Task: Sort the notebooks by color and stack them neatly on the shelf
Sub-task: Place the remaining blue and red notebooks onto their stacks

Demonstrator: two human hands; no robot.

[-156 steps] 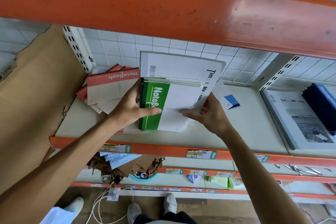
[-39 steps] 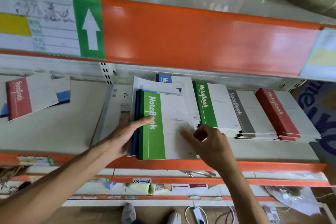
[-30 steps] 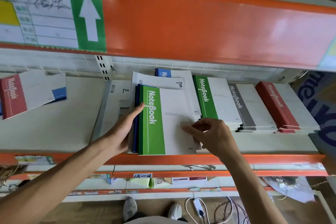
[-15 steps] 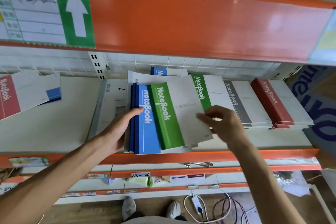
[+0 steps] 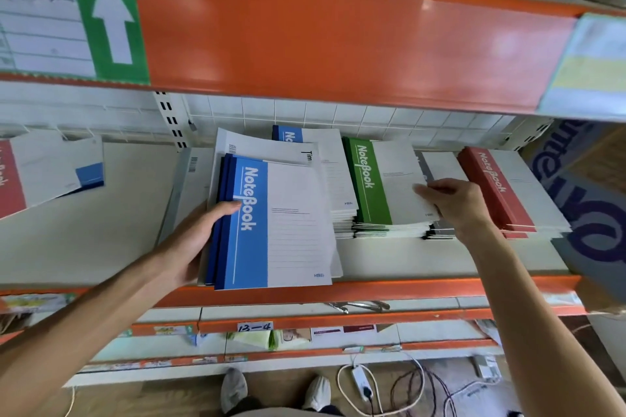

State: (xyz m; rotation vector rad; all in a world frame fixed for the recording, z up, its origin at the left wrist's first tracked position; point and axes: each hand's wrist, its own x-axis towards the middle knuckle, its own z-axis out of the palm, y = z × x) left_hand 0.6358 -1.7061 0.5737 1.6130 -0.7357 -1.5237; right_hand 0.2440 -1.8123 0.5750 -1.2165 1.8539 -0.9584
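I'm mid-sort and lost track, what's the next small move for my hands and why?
Probably let the right hand release the green notebook: it already lies on the green stack. Then take the top blue notebook from the pile the left hand grips; a blue stack sits behind.

Colours and patterns noted at shelf level.
Blue notebook (image 5: 271,223): bright blue band, darker blue spine edge, white lettering, white ruled cover. Green notebook (image 5: 382,183): green band, white lettering, white cover. Red notebook stack (image 5: 501,189): red band, white lettering, white cover. Grey notebook stack (image 5: 440,169): grey band, white cover. Shelf beam (image 5: 305,30): glossy orange. Label (image 5: 105,13): green with white arrow. Back wall (image 5: 338,115): white square tiles, grey grid lines. Shelf board (image 5: 84,230): plain cream.
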